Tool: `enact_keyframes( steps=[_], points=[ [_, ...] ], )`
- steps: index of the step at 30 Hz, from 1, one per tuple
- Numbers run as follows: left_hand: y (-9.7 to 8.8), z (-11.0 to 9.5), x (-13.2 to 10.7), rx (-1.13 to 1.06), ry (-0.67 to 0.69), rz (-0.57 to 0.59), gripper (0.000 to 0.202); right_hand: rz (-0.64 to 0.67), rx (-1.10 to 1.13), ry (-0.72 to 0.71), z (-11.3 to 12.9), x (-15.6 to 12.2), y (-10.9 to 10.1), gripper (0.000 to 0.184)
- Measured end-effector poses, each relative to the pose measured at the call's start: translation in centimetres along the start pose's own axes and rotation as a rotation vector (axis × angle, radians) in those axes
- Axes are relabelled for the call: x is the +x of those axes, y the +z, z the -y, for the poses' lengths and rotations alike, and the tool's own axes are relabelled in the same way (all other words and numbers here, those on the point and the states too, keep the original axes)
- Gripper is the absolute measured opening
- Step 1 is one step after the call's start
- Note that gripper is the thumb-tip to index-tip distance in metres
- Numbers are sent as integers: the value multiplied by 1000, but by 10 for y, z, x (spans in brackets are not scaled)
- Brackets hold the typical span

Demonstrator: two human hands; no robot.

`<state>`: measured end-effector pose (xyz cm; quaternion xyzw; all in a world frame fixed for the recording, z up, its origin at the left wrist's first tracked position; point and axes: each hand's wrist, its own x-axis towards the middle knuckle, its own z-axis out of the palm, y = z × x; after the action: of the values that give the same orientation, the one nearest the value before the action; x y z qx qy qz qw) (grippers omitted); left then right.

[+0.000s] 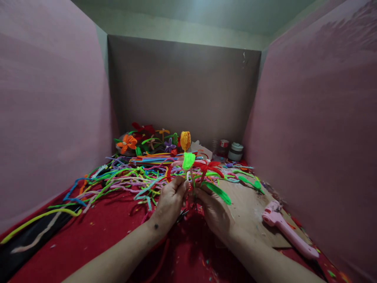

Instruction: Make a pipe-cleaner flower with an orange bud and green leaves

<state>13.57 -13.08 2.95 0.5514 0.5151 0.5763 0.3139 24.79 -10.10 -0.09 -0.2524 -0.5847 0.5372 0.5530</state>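
Note:
Both hands are close together over the red cloth, closed on a pipe-cleaner flower. The flower has a yellow-orange tulip-shaped head [185, 140] that stands upright above my fingers, with a bright green leaf [189, 161] just below it. My left hand [169, 202] pinches near the stem from the left. From the right, my right hand [215, 210] pinches the stem, and a long green leaf [217, 192] sticks out over its fingers. A red pipe-cleaner flower [210, 169] shows right behind; whether it touches the stem I cannot tell. Dark scissor-like blades [182, 215] lie partly hidden below my left hand.
Loose coloured pipe cleaners [118, 184] cover the back and left of the red cloth [114, 232]. Finished flowers [127, 144] stand behind them. On the right, a pink glue gun [290, 230] lies on a cardboard sheet [244, 204]. A lidded jar [235, 152] is at the back.

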Motion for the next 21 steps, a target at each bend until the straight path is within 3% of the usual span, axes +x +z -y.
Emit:
enact_keyframes(
  steps=[3, 7, 12, 16, 18, 21],
  points=[
    [1, 3, 0, 97, 61, -2, 23, 71, 95, 24, 5, 0, 0, 20],
    [1, 0, -2, 293, 172, 12, 20, 65, 73, 0, 13, -1, 0, 17],
    [-5, -9, -1, 381, 127, 45, 20, 42, -38, 6, 6, 0, -4, 14],
    [-7, -9, 1, 480, 179, 26, 18, 71, -113, 2, -5, 3, -9, 16],
    [-8, -10, 2, 425, 153, 58, 18, 90, -100, -15, -8, 4, -11, 18],
    [-11, -12, 4, 169, 18, 150, 23, 127, -114, -47, -11, 5, -12, 24]
  ],
)
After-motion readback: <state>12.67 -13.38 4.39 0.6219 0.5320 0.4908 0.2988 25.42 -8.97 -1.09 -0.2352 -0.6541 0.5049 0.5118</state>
